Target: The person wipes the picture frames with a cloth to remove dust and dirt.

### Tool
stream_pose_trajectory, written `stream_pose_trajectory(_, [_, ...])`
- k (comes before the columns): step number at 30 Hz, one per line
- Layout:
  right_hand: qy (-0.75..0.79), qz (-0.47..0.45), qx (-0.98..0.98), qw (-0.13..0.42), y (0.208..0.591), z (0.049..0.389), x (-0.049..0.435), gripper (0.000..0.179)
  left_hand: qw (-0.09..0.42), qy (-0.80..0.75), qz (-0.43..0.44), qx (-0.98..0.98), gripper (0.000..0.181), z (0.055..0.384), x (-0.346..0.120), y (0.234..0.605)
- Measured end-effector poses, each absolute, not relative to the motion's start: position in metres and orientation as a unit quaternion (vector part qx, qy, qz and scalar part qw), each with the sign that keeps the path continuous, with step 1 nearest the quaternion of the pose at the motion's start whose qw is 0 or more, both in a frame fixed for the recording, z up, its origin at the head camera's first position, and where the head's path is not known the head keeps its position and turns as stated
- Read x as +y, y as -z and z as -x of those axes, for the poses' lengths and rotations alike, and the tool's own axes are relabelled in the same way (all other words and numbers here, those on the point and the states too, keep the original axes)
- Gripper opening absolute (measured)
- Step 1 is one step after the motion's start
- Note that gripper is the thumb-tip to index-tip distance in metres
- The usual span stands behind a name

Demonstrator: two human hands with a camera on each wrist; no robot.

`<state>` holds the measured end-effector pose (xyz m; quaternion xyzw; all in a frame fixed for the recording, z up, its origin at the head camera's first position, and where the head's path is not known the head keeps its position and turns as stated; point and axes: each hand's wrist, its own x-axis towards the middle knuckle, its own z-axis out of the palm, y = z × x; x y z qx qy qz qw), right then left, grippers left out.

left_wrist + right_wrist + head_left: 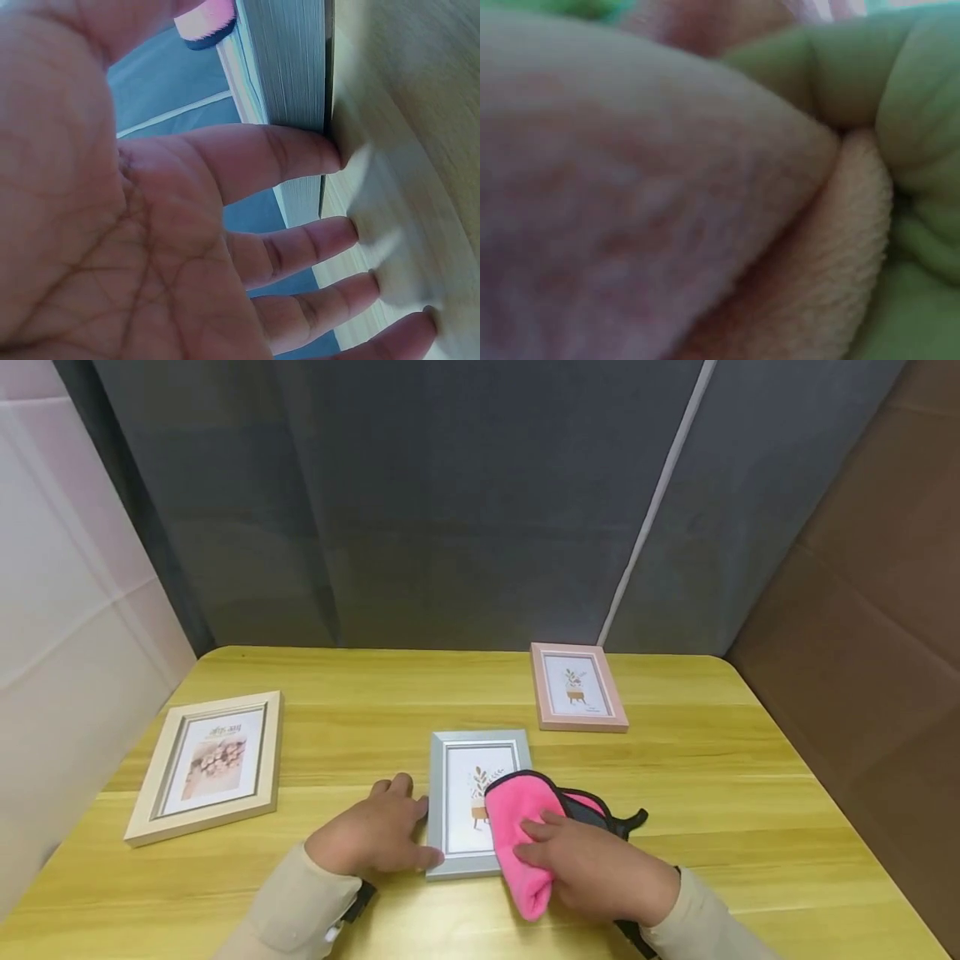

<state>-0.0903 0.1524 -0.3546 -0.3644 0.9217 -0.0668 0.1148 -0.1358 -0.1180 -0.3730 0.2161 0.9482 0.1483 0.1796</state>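
A silver-grey picture frame lies flat on the table, showing a potted-plant print. At its left edge is my left hand, with the thumb at the lower left corner. In the left wrist view the fairly straight fingers of the left hand reach down to the tabletop, the index finger against the side of the frame. My right hand grips a folded pink cleaning cloth with black trim, which covers the frame's lower right part. Close up, the cloth bunches inside the right hand.
A cream picture frame lies at the left of the wooden table. Toward the back right lies a pink picture frame. A dark grey curtain hangs behind the table, with a brown panel at the right.
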Motion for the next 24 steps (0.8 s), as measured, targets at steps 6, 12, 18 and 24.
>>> stream_pose_trajectory(6, [0.029, 0.281, 0.953, 0.11, 0.372, 0.13, 0.139, 0.051, 0.177, -0.153, -0.224, 0.946, 0.071, 0.136, -0.118, 0.372])
stream_pose_trajectory(12, [0.088, 0.246, 0.959, 0.112, 0.377, 0.161, 0.137, 0.048, 0.184, -0.156, -0.218, 0.946, 0.07, 0.134, -0.117, 0.373])
stream_pose_trajectory(18, [0.127, 0.336, 0.927, 0.111, 0.361, 0.118, 0.158, 0.049, 0.185, -0.164, -0.217, 0.944, 0.07, 0.132, -0.115, 0.373])
stream_pose_trajectory(24, [0.094, 0.358, 0.92, 0.124, 0.359, 0.095, 0.157, 0.051, 0.178, -0.161, -0.215, 0.947, 0.071, 0.134, -0.115, 0.372])
